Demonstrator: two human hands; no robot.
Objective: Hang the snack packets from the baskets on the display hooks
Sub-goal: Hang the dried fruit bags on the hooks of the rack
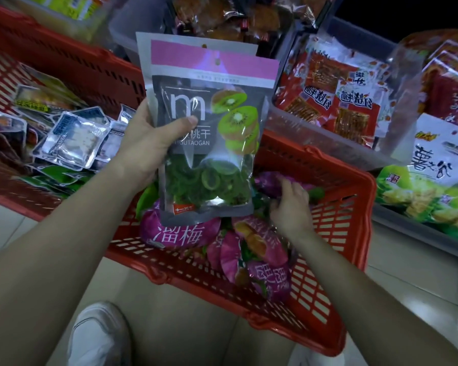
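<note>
My left hand holds a small stack of grey dried-kiwi packets with pink top strips upright above a red basket. Each packet has a hang hole near its top. My right hand reaches down into that basket and its fingers close on a purple packet lying among other purple and pink plum packets. No display hooks are in view.
A second red basket at the left holds silver and green snack packs. Clear bins at the right hold red spicy-strip packs and green chip bags. A white shoe rests on the tiled floor below.
</note>
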